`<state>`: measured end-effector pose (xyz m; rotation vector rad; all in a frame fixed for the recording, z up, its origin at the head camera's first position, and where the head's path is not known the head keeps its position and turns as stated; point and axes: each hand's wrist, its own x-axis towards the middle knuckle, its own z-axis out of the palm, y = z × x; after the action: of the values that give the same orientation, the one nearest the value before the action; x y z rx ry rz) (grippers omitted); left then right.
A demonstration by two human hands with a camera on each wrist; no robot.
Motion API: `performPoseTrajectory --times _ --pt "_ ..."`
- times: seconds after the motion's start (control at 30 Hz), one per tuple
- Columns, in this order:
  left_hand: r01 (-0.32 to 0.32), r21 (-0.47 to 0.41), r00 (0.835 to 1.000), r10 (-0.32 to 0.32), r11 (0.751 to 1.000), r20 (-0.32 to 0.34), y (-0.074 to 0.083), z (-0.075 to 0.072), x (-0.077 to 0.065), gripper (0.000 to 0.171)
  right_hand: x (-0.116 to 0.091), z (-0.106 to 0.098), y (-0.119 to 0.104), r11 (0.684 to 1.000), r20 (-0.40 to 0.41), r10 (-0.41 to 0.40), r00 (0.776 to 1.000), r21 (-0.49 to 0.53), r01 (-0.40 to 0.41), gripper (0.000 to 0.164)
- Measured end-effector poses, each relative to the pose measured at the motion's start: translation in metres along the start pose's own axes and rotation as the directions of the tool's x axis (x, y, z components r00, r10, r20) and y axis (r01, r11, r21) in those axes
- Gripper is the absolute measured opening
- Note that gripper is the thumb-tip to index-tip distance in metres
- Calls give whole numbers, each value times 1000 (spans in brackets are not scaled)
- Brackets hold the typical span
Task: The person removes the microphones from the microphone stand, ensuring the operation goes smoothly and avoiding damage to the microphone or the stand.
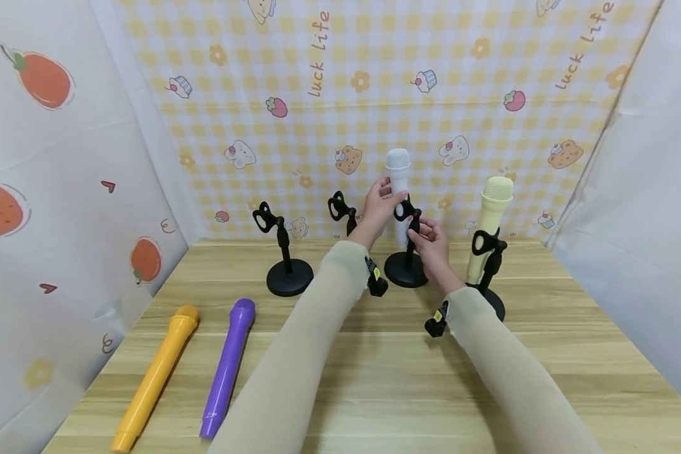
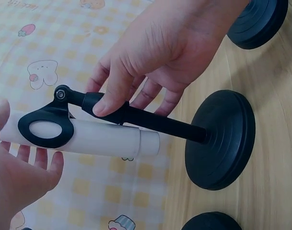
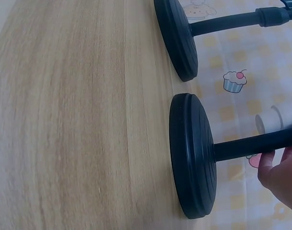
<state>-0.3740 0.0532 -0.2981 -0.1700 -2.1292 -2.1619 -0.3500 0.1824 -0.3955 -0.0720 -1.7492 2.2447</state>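
My left hand point(image 1: 381, 205) holds a white microphone point(image 1: 398, 165) around its upper body, head up. The microphone stands upright at the black clip point(image 2: 46, 128) of a stand, its lower end free below the clip. How deeply it sits in the clip, I cannot tell. My right hand point(image 1: 432, 247) grips the pole of that microphone stand point(image 1: 407, 270), thumb in front and fingers behind, as the left wrist view shows. The stand's round base point(image 3: 191, 155) rests on the table.
To the right, a pale yellow microphone point(image 1: 492, 208) leans in another stand point(image 1: 490, 268). Two stands with bare clips, one at the left point(image 1: 288, 277) and one partly hidden stand point(image 1: 340, 207), are along the back. Orange point(image 1: 156, 378) and purple point(image 1: 229, 369) microphones lie at the front left.
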Motion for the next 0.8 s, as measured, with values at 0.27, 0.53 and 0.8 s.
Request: performPoseTrajectory --times 0.27,0.53,0.8 --pt "15 2 998 -15 1000 -63 2 4 -1 45 0 1 -1 1000 -18 7 1000 -15 -7 30" --pt "12 3 997 -11 1000 -76 1 2 0 42 -1 2 -1 1000 -4 8 1000 -10 -8 29" --pt "6 6 998 -5 1000 -64 2 -1 -1 42 -1 1 -5 1000 6 16 1000 -22 -15 28"
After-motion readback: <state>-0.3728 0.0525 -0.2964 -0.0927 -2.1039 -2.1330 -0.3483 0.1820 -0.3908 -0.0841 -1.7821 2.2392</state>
